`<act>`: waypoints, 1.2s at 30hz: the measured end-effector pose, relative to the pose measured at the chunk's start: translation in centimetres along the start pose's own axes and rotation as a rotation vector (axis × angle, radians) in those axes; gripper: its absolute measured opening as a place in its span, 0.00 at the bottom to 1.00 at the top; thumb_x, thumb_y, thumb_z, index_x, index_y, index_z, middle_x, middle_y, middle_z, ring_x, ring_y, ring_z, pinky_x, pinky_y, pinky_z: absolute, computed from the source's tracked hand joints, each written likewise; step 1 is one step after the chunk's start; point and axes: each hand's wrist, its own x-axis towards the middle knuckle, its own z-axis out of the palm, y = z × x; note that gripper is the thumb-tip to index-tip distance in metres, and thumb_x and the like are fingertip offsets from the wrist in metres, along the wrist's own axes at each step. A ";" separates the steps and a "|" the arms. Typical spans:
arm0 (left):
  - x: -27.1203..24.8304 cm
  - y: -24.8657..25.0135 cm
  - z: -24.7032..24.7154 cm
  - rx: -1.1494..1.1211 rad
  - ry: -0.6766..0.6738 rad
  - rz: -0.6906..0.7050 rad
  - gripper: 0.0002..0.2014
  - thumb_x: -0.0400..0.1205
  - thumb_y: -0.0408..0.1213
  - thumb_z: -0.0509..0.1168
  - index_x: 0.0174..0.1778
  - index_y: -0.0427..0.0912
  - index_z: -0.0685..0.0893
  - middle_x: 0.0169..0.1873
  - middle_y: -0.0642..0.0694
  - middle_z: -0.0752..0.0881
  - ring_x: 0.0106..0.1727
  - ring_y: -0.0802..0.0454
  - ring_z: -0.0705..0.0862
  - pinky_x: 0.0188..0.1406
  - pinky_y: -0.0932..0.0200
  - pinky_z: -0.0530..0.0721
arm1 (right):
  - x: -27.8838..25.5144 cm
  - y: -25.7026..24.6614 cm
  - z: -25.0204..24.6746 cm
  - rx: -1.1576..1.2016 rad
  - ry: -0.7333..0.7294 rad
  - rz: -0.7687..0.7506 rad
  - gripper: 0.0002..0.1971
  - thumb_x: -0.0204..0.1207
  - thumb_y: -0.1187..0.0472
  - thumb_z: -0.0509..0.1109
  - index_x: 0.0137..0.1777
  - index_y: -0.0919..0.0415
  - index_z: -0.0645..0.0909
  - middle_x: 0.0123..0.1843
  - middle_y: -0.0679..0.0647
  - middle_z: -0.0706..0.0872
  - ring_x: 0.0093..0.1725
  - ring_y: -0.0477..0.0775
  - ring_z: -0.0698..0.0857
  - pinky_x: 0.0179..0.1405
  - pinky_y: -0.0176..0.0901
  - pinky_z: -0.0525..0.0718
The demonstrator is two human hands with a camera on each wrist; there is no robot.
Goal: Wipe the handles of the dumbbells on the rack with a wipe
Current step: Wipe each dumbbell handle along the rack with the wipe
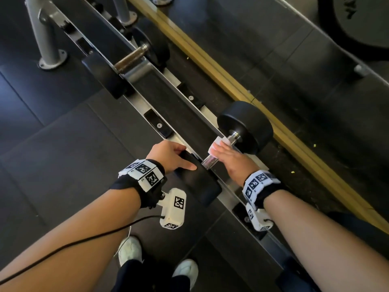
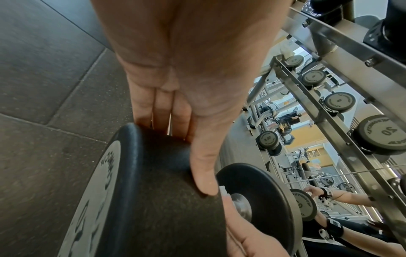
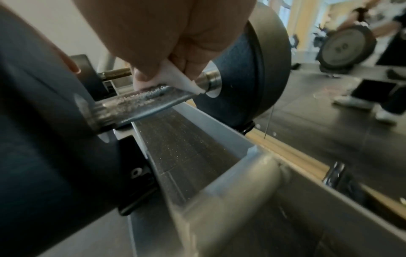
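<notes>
The rack [image 1: 145, 103] runs as two steel rails slanting away from me, and I place everything against the dumbbell [image 1: 226, 147] lying across those rails under my hands. Further along the rails from it sits a second dumbbell [image 1: 134, 57], its handle dull and brownish. Beyond the dumbbell's far head a yellow wooden strip [image 1: 210, 66] runs along the foot of a mirror [image 1: 294, 39], and a weight plate [image 1: 357, 24] shows in the corner past that. On my side of it the dark rubber floor [image 1: 52, 133] spreads out, with my pale shoes [image 1: 129, 250] below. A black cradle block [image 1: 157, 125] is bolted to the near rail between the two dumbbells. Through the left wrist view, more dumbbells [image 2: 337, 101] sit on higher tiers of racking.

Nothing lies between my hands and the handle; only the rail edge runs close beneath it.

My left hand [image 1: 168, 155] grips the dumbbell's near head, fingers hooked over its far side and thumb laid along the top. My right hand [image 1: 229, 159] is closed round the handle [image 3: 140, 100], wrapping a white wipe [image 1: 220, 144] about it near the far head. The wipe's edge sticks out from under my fingers toward the chrome collar. A bare stretch of knurled handle shows between my two hands.
</notes>
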 end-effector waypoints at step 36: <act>-0.4 -0.1 0.5 -0.068 -0.008 -0.007 0.37 0.70 0.43 0.82 0.76 0.53 0.77 0.72 0.49 0.82 0.72 0.51 0.80 0.71 0.58 0.75 | -2.3 -3.9 1.4 0.872 0.110 0.349 0.11 0.84 0.52 0.66 0.50 0.38 0.90 0.53 0.44 0.92 0.59 0.45 0.88 0.67 0.44 0.81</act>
